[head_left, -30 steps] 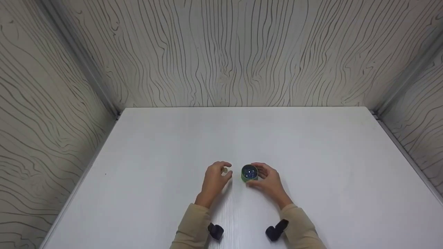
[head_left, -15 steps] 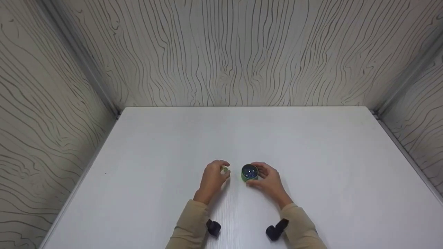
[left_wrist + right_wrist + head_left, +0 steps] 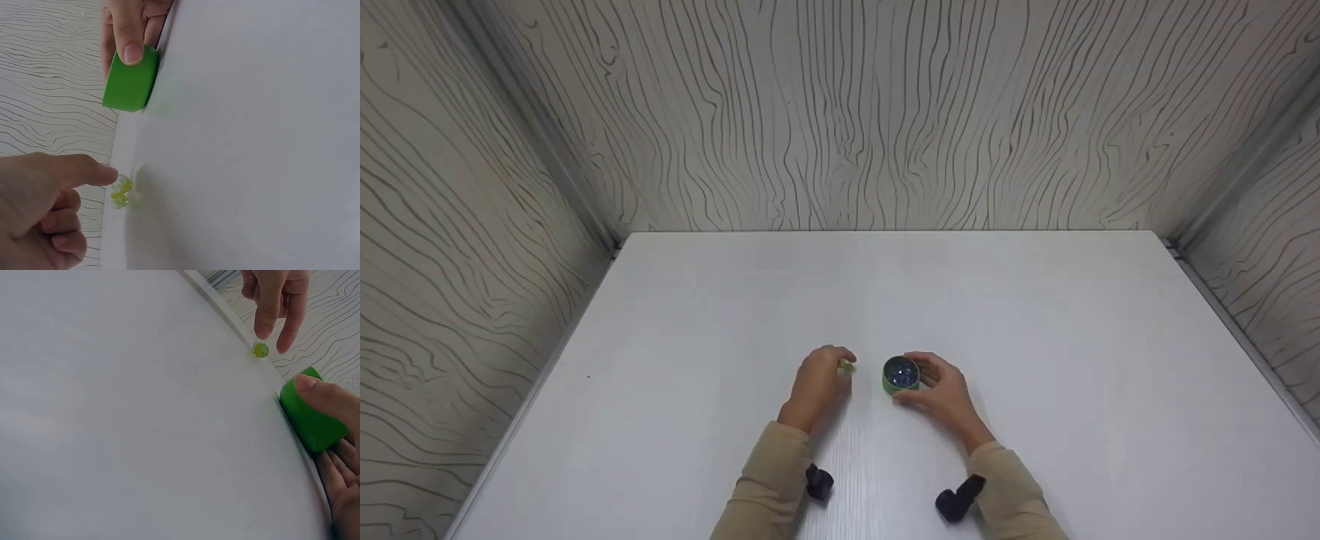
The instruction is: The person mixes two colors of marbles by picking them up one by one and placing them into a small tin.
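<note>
My right hand [image 3: 945,394] grips a small green cup [image 3: 132,84] from its right side, thumb on the near wall and fingers behind. The cup stands upright on the table; its inside looks dark blue and shiny in the head view. Left of the cup, my left hand [image 3: 819,381] hovers over two clear marbles [image 3: 120,192] with yellow-green swirls. In the left wrist view one extended digit meets the upper marble while other fingers are curled. From the right wrist, thumb and forefinger show apart, a marble [image 3: 260,349] just below one tip.
Both hands work near the middle of a white table [image 3: 697,300]. Wood-patterned panels [image 3: 840,112] rise behind it and at both sides. A dark camera mount [image 3: 819,484] sits on the left sleeve, another dark mount [image 3: 958,499] on the right.
My left hand has shifted slightly left, away from the cup, and its thumb has dropped lower beside the marbles. The right hand and the cup have stayed in place.
</note>
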The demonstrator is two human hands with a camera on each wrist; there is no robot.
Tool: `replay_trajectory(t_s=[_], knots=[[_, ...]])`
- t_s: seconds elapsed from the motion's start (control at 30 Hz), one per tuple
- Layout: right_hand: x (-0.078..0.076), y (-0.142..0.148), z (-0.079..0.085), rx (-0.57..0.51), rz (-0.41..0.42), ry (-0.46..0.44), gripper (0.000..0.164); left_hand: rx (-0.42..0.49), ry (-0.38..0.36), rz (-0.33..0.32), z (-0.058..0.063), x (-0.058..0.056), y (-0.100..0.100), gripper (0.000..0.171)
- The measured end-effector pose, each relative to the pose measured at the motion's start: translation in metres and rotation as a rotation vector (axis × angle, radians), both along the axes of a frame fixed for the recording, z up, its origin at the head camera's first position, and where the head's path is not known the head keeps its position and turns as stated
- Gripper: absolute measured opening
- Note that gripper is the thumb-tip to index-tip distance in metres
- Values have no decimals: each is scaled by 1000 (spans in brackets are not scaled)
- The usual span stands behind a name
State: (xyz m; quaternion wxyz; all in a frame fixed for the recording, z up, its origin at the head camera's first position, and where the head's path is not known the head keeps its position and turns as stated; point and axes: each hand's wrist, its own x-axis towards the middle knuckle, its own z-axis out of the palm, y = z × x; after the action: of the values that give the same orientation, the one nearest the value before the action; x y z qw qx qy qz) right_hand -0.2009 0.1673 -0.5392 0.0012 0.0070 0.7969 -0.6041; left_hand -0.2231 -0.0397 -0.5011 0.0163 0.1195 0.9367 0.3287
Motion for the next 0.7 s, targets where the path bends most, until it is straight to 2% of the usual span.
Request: replay_trajectory(t_s=[0.2,0.7], knots=[[1,-1,1,5,-4,-8,66,-72,66,-9,-3,-3,0,23],[1,-1,-2,25,-12,9,64,-90,35,6,-6,-8,2,22]])
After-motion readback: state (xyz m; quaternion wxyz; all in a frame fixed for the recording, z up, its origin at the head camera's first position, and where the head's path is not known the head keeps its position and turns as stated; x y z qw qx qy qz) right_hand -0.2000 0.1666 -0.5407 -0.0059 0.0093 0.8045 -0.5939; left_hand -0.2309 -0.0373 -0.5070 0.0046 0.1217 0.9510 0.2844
